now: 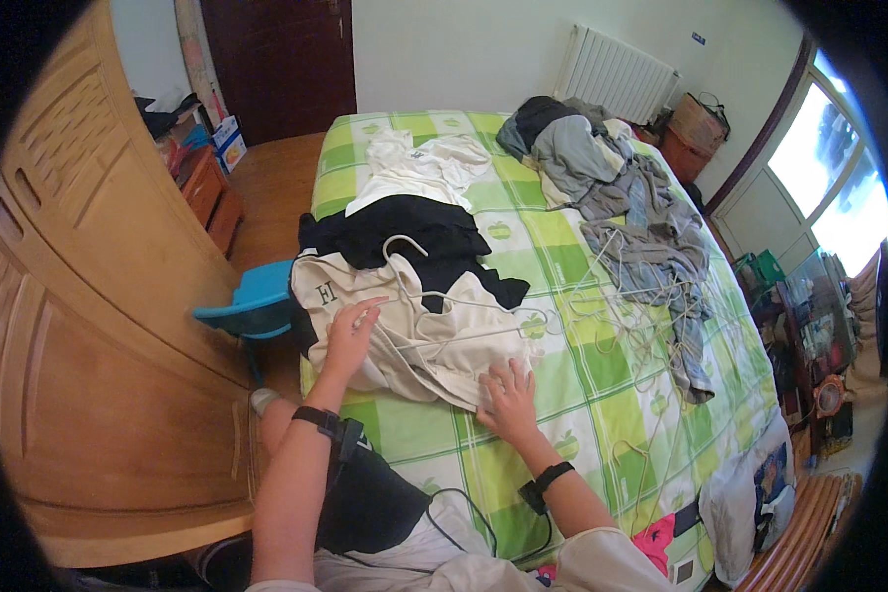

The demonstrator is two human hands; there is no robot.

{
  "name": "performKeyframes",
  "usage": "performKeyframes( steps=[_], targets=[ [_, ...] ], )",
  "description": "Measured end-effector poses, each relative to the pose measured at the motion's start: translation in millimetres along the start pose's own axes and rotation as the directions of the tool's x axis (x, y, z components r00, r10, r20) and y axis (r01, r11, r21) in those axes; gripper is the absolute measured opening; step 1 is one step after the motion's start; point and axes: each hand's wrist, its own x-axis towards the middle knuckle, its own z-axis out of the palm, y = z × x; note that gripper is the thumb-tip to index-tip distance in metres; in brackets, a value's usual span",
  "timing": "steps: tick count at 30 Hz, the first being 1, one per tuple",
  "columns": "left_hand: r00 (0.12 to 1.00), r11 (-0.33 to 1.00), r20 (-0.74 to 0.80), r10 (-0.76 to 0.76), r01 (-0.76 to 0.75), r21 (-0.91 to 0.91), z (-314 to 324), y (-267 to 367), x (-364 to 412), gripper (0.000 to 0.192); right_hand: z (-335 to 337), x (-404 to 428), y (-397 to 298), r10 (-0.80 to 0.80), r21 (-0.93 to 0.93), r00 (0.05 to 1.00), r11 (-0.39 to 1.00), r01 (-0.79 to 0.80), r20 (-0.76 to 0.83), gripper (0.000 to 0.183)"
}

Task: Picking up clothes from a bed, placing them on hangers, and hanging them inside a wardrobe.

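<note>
A cream garment (481,340) with dark lettering is spread on the bed before me. Over it lies a white wire clothes hanger (459,297), its hook pointing up and away and part of its left side hidden by hand and cloth. My left hand (351,333) is at the hanger's left end, thumb and fingers bent around hanger and cloth. My right hand (509,396) rests on the garment's near right edge, fingers spread; whether it pinches cloth is unclear. Beyond lie a black garment (407,229) and a white T-shirt (425,166).
Grey clothes (599,163) are heaped at the bed's far right, with several tangled wire hangers (636,296) nearer. A blue plastic chair (255,300) stands between bed and wooden wardrobe (111,370). A black cable (492,518) lies by my lap.
</note>
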Motion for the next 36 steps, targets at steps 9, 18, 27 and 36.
performKeyframes(
  steps=[9, 18, 27, 36],
  targets=[
    [0.986, 0.984, -0.067, 0.150, -0.143, 0.107, -17.8, 11.0, 1.7, 0.023, -1.9, 24.1, 49.0, 0.323, 0.513, 0.946, 0.818, -0.259, -0.037, 0.028],
    [0.960, 0.920, 0.055, 0.275, -0.279, 0.276, -23.7, 23.5, 10.2, 0.027, -20.6, 61.7, 116.8, 0.460, 0.749, 0.846, 0.451, -0.485, 0.270, 0.024],
    [0.987, 0.962, -0.025, 0.161, -0.162, -0.221, -26.2, 7.2, 12.1, 0.028, -30.4, 79.7, 99.2, 0.505, 0.816, 0.779, 0.222, -0.533, 0.371, 0.021],
    [0.941, 0.910, -0.103, 0.323, -0.279, 0.305, -18.3, 14.5, 6.5, 0.028, -62.4, 83.5, 98.5, 0.470, 0.643, 0.832, 0.547, -0.536, 0.294, 0.024]
  ],
)
